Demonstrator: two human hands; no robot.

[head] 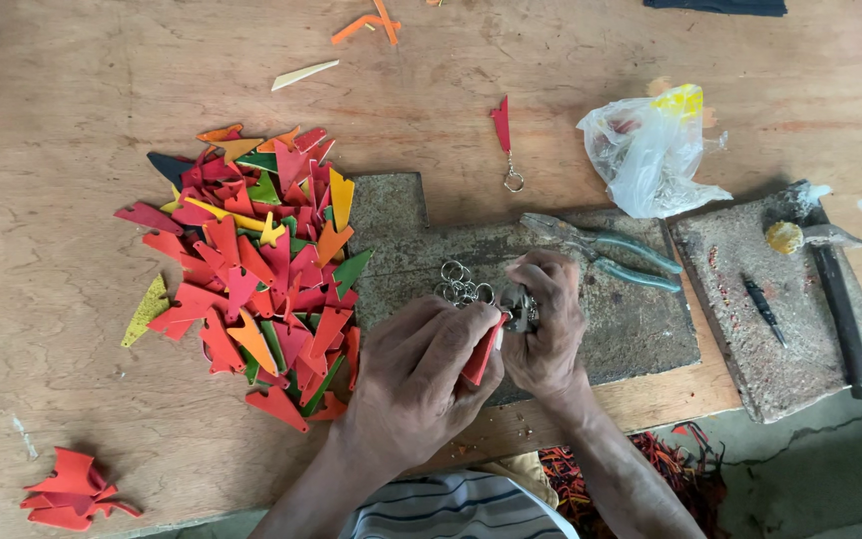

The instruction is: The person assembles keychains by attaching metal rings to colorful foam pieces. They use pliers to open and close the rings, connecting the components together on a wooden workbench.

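Our left hand (421,369) pinches a red tag (483,351) at the slab's (641,329) 7 o'clock edge; our right hand (548,324) closes on a small metal tool (521,309) touching it. Rings (461,282) lie at 12 o'clock.

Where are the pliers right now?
The pliers lie on the dark slab, just right of the right hand, below the plastic bag.

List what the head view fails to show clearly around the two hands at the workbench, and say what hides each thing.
- Small metal part at the right hand: fingers cover most of it.
- Red piece in the left hand: only an edge shows.
- Contents of the plastic bag: crumpled film blurs them.
- Red scraps below the bench: hidden by the forearm and bench edge.
- Dark cloth: cut off by the top edge.
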